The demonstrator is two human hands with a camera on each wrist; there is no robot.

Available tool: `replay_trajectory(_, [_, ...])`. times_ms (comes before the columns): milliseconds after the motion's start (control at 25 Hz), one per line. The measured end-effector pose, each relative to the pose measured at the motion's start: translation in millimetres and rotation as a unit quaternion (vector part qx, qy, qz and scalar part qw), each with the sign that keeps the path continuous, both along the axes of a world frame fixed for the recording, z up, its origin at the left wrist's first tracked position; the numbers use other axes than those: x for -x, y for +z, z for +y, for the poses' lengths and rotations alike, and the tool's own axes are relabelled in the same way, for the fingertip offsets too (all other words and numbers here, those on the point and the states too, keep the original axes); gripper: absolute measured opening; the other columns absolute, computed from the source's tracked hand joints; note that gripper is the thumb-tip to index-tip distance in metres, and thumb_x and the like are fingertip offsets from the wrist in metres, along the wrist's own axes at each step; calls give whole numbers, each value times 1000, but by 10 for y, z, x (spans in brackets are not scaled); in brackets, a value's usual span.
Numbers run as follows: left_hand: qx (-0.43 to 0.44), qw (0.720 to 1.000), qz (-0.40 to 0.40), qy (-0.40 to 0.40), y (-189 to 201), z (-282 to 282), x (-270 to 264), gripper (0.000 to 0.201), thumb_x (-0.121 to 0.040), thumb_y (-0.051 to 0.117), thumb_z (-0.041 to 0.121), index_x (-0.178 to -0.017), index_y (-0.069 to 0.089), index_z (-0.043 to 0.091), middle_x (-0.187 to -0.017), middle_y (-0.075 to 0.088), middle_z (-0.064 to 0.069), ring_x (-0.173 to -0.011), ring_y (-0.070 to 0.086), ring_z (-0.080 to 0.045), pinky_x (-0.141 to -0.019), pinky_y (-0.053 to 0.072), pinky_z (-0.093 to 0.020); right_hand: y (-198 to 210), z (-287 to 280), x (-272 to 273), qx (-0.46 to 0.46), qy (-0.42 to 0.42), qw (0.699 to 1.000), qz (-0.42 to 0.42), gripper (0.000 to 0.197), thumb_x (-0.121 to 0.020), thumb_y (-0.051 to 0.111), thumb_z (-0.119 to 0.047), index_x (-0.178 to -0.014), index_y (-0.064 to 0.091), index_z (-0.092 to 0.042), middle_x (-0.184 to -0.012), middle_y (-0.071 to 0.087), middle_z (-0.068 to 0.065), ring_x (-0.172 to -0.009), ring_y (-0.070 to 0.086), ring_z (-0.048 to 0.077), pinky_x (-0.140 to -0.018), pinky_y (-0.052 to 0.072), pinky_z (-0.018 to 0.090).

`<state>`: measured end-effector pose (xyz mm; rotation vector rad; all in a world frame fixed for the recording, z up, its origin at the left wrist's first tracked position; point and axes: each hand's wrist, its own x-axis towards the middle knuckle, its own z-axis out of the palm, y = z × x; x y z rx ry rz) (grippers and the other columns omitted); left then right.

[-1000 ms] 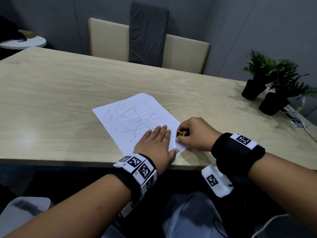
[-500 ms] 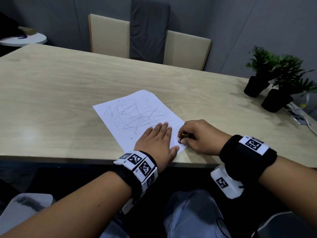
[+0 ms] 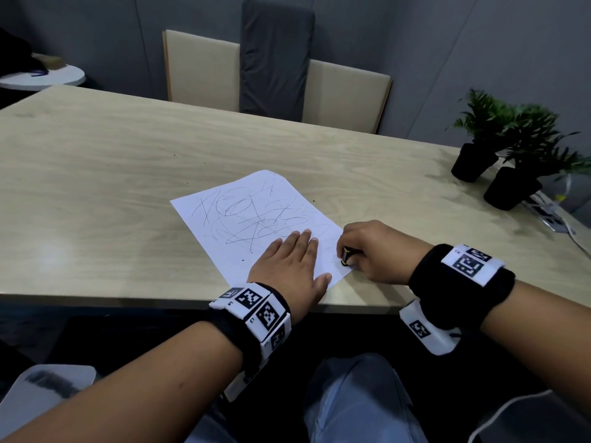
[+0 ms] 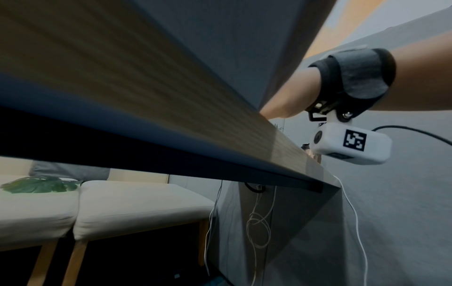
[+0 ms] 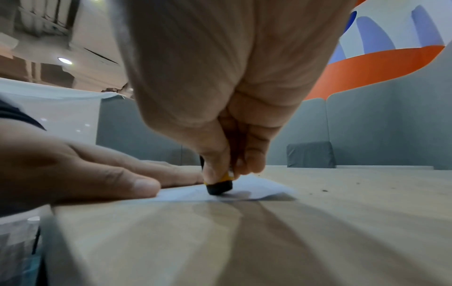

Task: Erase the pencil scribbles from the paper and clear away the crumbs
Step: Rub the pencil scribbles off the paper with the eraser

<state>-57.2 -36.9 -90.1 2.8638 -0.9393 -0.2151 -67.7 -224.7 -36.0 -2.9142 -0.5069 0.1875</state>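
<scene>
A white sheet of paper (image 3: 243,215) with pencil scribbles lies on the wooden table (image 3: 96,174) near its front edge. My left hand (image 3: 292,263) lies flat on the sheet's near part, fingers straight, pressing it down. My right hand (image 3: 347,255) pinches a small black eraser with a yellow sleeve (image 3: 345,256) and holds its black tip on the paper's near right corner. In the right wrist view the eraser (image 5: 219,186) stands upright on the paper (image 5: 257,190), with the left hand (image 5: 97,174) flat beside it. A few dark crumbs (image 5: 325,190) lie on the table to the right.
Two potted plants (image 3: 499,155) in black pots stand at the table's right end, with a white cable (image 3: 553,215) by them. Beige chairs (image 3: 204,68) with a grey cushion stand behind the table. The table's front edge runs just below my wrists.
The right hand with the eraser has shifted slightly along the paper's near right corner, rubbing there. The left hand stays flat on the sheet.
</scene>
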Motion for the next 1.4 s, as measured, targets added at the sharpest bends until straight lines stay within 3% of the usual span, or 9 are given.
replay_trajectory(160, [2,1000,0,0,-13,-2,-5,69,-101,15,53,-156,-5,15,-164,-12,0,-150,-11,-14,-120,-7,-34,-50,113,47,-9,47,999,-23,15,-84,61,-2,-95,69,-9,-93,61,1,-85,58,19,-78,48,30])
replay_trajectory(320, [4,1000,-3,0,-9,-5,-4,69,-102,16,52,-156,-4,15,-164,-12,-1,-150,-11,-14,-121,-7,-34,31,-5,-1,34,42,999,-5,17,-81,60,-2,-92,69,-10,-92,61,0,-85,60,21,-76,49,34])
replay_trajectory(440, [16,1000,-3,2,-13,-3,-4,69,-101,17,53,-157,-3,17,-164,-10,1,-150,-10,-13,-120,-7,-33,6,180,-62,7,64,998,-23,12,-82,59,-7,-88,69,-9,-88,59,2,-81,58,21,-74,49,37])
replay_trajectory(520, [18,1000,-2,2,-13,-6,-6,69,-101,18,53,-157,-2,17,-164,-10,1,-150,-10,-12,-120,-7,-33,-25,223,-65,0,75,997,-16,12,-82,57,-11,-87,68,-9,-87,59,2,-80,58,22,-73,48,37])
replay_trajectory(680, [2,1000,-3,-1,-6,-11,-9,69,-101,15,53,-156,-5,16,-164,-13,0,-150,-12,-13,-120,-8,-33,73,53,-91,68,48,996,16,19,-81,59,-1,-92,70,-12,-91,61,-2,-85,59,20,-75,50,37])
replay_trajectory(880, [-1,1000,0,-1,-3,-1,-7,69,-101,15,53,-156,-6,16,-164,-13,0,-150,-12,-13,-119,-9,-33,59,145,-84,29,61,998,2,18,-81,60,-2,-91,72,-11,-91,64,1,-78,52,14,-75,50,35])
replay_trajectory(1040, [0,1000,0,-3,-1,-6,-4,69,-101,15,52,-156,-5,16,-164,-13,0,-149,-12,-13,-120,-8,-33,136,41,-104,80,39,995,41,21,-80,61,-1,-92,73,-13,-92,66,-2,-84,59,16,-76,51,34])
replay_trajectory(1200, [1,1000,3,-1,5,-1,-4,69,-101,15,53,-156,-5,16,-164,-12,0,-150,-12,-13,-120,-8,-33,105,159,-156,30,71,997,16,20,-78,61,0,-90,73,-10,-87,65,-1,-77,53,13,-73,48,30])
replay_trajectory(1400, [-3,1000,0,-4,9,-6,-5,69,-102,15,52,-156,-6,15,-164,-13,0,-150,-12,-13,-120,-8,-33,166,-31,-121,75,40,995,52,24,-76,61,1,-89,74,-13,-88,67,-3,-79,59,13,-75,53,35])
